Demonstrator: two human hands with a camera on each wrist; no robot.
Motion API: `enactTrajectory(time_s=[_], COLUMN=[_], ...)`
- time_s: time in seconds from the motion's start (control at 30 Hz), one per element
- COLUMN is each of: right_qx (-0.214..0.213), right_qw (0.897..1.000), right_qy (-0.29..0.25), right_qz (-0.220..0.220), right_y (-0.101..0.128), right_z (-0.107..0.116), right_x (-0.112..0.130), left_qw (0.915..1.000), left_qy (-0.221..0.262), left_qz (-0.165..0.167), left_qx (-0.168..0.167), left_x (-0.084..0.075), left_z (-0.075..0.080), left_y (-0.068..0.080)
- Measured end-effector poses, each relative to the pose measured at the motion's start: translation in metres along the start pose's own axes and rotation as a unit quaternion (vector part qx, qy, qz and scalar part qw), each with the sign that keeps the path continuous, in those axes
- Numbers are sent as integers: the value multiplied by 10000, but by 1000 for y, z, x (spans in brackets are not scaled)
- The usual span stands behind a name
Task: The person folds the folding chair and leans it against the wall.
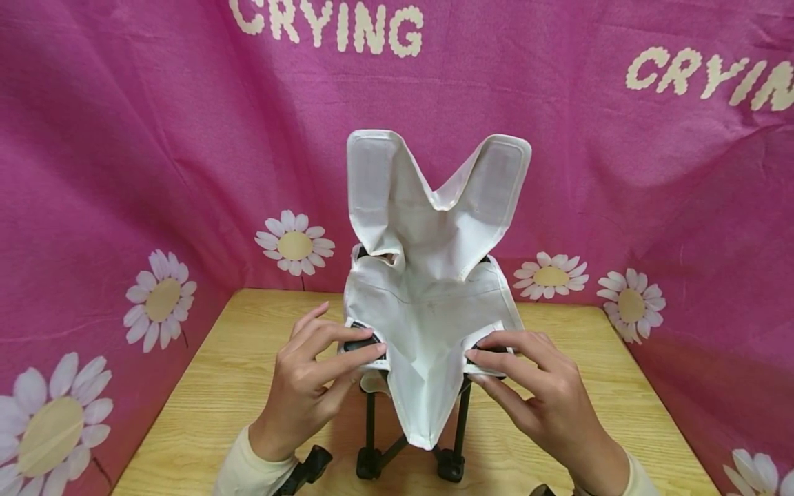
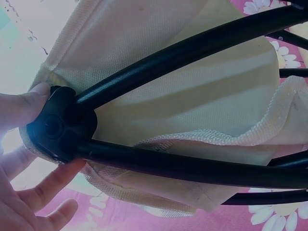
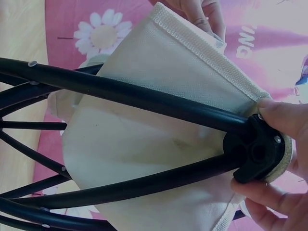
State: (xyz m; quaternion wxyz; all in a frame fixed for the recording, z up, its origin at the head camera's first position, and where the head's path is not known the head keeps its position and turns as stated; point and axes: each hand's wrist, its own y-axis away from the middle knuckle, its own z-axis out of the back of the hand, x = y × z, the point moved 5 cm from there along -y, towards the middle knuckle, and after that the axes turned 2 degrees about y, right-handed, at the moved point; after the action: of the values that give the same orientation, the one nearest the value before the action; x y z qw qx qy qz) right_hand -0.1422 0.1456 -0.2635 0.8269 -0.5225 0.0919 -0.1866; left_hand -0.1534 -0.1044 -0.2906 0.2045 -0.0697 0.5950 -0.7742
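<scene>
A small folding stool with a white fabric cover (image 1: 428, 324) and a black tubular frame (image 1: 462, 417) stands in the middle of the head view. Two fabric flaps (image 1: 369, 172) rise at its back, with a V-shaped gap between them. My left hand (image 1: 319, 368) pinches the near left corner, where a black plastic joint (image 2: 53, 125) meets two tubes. At the near right corner, my right hand (image 1: 542, 386) grips the matching joint (image 3: 260, 149) between thumb and fingers. Fabric edges lie around both joints. The cover sags and points toward me between the hands.
The stool stands on a wooden table (image 1: 236, 386). Pink cloth (image 1: 205, 138) with daisies and lettering hangs around the back and both sides. A black strap end (image 1: 313, 463) sits beside my left wrist.
</scene>
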Motion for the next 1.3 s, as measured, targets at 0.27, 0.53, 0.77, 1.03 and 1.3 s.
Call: enactTrajectory(time_s=[0.27, 0.53, 0.77, 1.03, 1.3], right_qx=[243, 307, 281, 257, 262], right_qw=[9980, 9937, 9918, 9919, 9920], right_qy=[-570, -910, -1043, -1050, -1051], right_qz=[-135, -586, -685, -670, -643], right_y=[6, 6, 1, -1, -3], right_z=[1, 2, 3, 2, 1], right_x=[-5, -3, 0, -1, 0], left_qw=[10000, 10000, 9999, 9998, 9999], left_qy=[93, 58, 21, 26, 111], left_qz=[24, 49, 156, 196, 85], left_qx=[2, 4, 59, 68, -2], left_x=[1, 0, 0, 1, 0], left_z=[0, -2, -3, -4, -5], left_y=[2, 2, 2, 2, -1])
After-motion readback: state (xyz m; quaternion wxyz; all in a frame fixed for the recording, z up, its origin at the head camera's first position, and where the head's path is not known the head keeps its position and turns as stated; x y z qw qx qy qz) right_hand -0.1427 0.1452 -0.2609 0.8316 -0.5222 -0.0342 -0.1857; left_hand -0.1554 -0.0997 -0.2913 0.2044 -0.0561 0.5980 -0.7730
